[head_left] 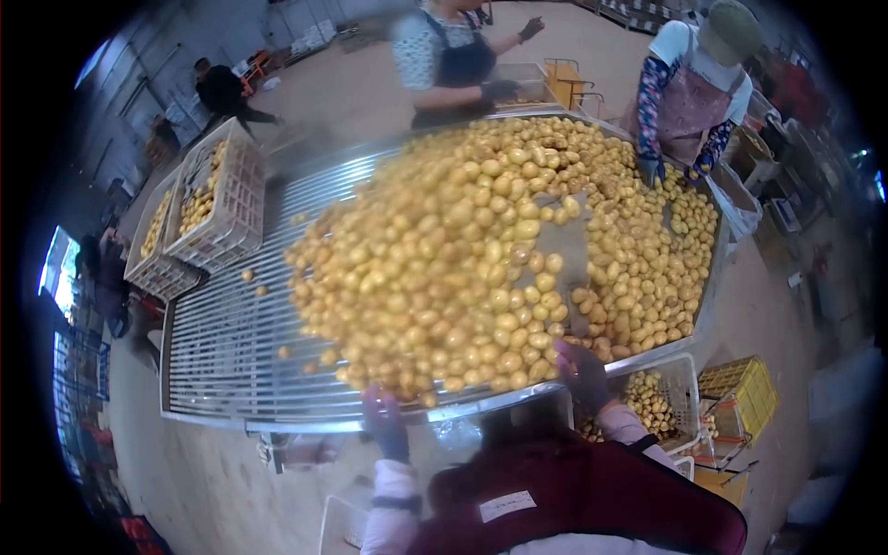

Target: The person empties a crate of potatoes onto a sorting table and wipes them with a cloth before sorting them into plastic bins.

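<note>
A large heap of small round yellow produce [444,268], looking like potatoes or fruit, covers much of a metal sorting table [250,342] with a slatted bed. My left hand [385,425], gloved, is at the table's near rim, its fingers apart and pointing up toward the lowest pieces. Further right, my gloved right hand [585,377] is over the same rim beside the heap, fingers spread with nothing in them. Part of the heap to the left is blurred. A grey patch of bare surface [566,250] shows between the pieces.
Two crates [217,199] of the produce stand on the table's left end. Below the right rim is another filled crate [686,398], with a yellow crate [745,393] beyond it. Across the table are a person in a dark apron [462,60] and another in patterned sleeves [652,102].
</note>
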Motion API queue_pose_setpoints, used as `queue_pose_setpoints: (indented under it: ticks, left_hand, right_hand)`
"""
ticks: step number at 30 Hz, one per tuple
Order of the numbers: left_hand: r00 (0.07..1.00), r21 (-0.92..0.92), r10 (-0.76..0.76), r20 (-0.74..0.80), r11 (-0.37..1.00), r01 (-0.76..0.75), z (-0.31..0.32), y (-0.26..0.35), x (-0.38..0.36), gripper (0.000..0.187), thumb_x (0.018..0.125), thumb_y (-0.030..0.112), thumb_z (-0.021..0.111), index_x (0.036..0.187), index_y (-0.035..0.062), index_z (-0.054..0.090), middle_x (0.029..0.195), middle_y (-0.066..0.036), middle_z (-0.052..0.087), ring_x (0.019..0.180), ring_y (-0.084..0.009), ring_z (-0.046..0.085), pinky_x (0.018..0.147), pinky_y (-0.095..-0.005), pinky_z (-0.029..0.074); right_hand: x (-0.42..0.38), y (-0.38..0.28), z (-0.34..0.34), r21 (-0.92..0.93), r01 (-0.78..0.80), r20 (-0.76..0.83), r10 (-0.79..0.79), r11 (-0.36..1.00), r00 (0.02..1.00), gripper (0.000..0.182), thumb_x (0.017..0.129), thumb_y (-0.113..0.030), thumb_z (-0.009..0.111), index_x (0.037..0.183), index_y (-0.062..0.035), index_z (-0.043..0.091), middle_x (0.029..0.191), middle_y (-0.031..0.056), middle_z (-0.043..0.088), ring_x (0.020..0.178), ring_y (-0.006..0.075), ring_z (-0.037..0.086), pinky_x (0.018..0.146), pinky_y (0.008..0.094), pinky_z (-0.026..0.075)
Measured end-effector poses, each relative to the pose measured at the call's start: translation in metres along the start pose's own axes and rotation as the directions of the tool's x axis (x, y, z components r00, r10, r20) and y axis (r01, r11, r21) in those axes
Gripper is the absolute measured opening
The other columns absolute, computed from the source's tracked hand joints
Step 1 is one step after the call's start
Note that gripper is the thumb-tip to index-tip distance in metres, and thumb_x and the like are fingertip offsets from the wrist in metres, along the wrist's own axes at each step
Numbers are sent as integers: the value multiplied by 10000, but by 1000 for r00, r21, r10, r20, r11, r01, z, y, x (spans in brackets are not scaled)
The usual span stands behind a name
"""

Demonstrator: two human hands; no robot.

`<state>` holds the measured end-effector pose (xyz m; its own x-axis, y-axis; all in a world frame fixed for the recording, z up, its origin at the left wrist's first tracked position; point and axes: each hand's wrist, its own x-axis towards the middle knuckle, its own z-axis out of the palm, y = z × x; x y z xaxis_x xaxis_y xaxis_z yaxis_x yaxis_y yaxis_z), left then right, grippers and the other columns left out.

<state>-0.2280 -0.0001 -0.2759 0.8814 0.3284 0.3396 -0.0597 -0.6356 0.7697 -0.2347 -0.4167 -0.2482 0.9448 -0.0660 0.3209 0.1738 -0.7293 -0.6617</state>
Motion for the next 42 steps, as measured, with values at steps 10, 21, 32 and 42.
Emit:
queue_pose_setpoints:
  ticks: [10, 21, 32, 42]
  left_hand:
    - [818, 259, 446, 363, 795, -549, 115, 111, 93, 535, 882, 314, 668, 1375, 139, 554, 1457, -172, 469, 1386, -437, 368, 1154, -624, 189]
    - [736, 263, 523, 429, 707, -656, 133, 112, 174, 363, 870, 293, 634, 1201, 148, 598, 1307, -147, 512, 1325, -446, 400, 1082, -622, 307]
    - [777, 74, 484, 402, 829, -555, 134, 102, 165, 490, 855, 271, 704, 1324, 168, 603, 1480, -132, 449, 1393, -450, 355, 1168, -606, 212]
    - [893, -621, 382, 239, 767, -162, 191, 279, 180, 470, 929, 249, 647, 1335, 33, 554, 1277, -133, 574, 1182, -312, 539, 1009, -442, 442]
  right_hand:
    - [77, 21, -23, -192, 19, -103, -40, 981, 994, 443, 884, -159, 672, 1304, -40, 595, 1303, 159, 613, 1218, 359, 562, 1014, 445, 463]
    - [205, 23, -5, 85, -465, -212, 473, 881, 855, 529, 846, -247, 711, 1292, -13, 550, 1220, 205, 594, 1162, 370, 566, 992, 416, 452]
    - [319, -24, -49, 234, 294, -458, -162, 927, 874, 157, 944, -117, 619, 1088, -56, 609, 978, 51, 650, 803, 165, 610, 719, 303, 511]
    - [336, -233, -90, 980, -54, 142, -481, 193, 865, 168, 972, -105, 575, 1128, -65, 528, 977, 89, 601, 849, 121, 601, 737, 287, 551]
